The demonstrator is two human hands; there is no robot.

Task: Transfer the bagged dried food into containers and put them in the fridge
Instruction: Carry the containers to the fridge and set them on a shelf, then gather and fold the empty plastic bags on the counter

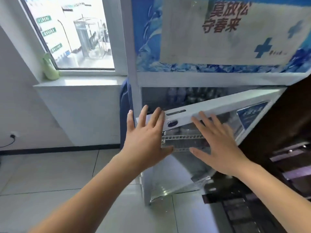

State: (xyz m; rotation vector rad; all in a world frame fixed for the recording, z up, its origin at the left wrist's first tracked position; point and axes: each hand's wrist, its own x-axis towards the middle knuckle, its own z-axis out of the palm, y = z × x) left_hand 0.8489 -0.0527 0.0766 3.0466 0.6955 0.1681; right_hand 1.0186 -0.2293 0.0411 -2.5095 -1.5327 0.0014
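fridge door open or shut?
Open, partway: the fridge door stands angled off the cabinet, a wire shelf showing behind it.
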